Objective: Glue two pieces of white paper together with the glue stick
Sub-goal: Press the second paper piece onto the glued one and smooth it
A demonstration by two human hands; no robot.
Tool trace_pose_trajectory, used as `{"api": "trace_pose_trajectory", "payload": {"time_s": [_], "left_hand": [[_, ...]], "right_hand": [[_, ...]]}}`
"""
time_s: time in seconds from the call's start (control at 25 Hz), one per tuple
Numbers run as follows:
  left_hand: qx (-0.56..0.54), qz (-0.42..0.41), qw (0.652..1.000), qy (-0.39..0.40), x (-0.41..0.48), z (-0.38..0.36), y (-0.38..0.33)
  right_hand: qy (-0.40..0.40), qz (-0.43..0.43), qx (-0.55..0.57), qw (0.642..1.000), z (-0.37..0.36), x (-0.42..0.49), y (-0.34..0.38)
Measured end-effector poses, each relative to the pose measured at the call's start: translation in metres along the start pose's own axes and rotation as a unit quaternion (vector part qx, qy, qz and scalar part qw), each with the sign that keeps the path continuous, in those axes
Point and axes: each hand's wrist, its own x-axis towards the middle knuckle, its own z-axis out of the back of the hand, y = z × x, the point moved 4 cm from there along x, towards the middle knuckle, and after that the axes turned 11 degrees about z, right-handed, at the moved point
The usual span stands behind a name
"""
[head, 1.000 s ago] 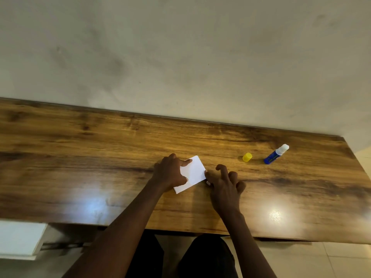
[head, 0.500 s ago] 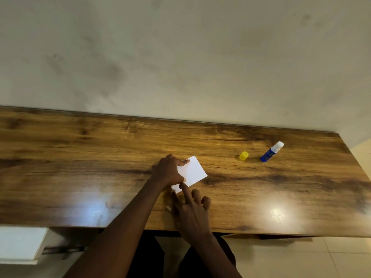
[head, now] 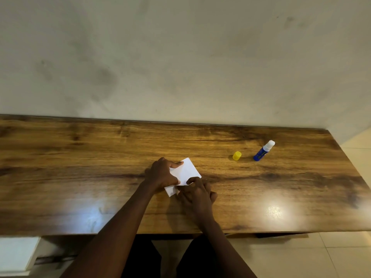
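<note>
Two small white paper pieces [head: 186, 171] lie stacked on the wooden table [head: 80, 167], near its front middle; a corner of the lower piece sticks out toward me. My left hand [head: 163, 173] rests on the stack's left side, thumb and forefinger pressing it down. From the near right, my right hand [head: 197, 194] presses its fingertips on the stack's lower right edge. The blue glue stick [head: 263, 151] lies uncapped on its side at the right, white tip pointing away. Its yellow cap [head: 236, 156] stands just left of it.
The table's back edge meets a plain grey wall [head: 180, 57]. Pale floor tiles [head: 341, 257] show past the table's right end and front edge. A white block [head: 18, 253] sits under the table at the lower left.
My right hand moved from the paper's right corner down to its near edge, then came back up onto the lower right edge. My left hand stayed on the paper.
</note>
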Motion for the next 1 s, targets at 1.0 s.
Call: {"api": "trace_pose_trajectory", "payload": {"time_s": [1.0], "left_hand": [[-0.104,0.045,0.979,-0.167,-0.032,-0.02,0.005]], "right_hand": [[-0.064,-0.046,-0.109,0.991,0.01,0.02,-0.014]]}}
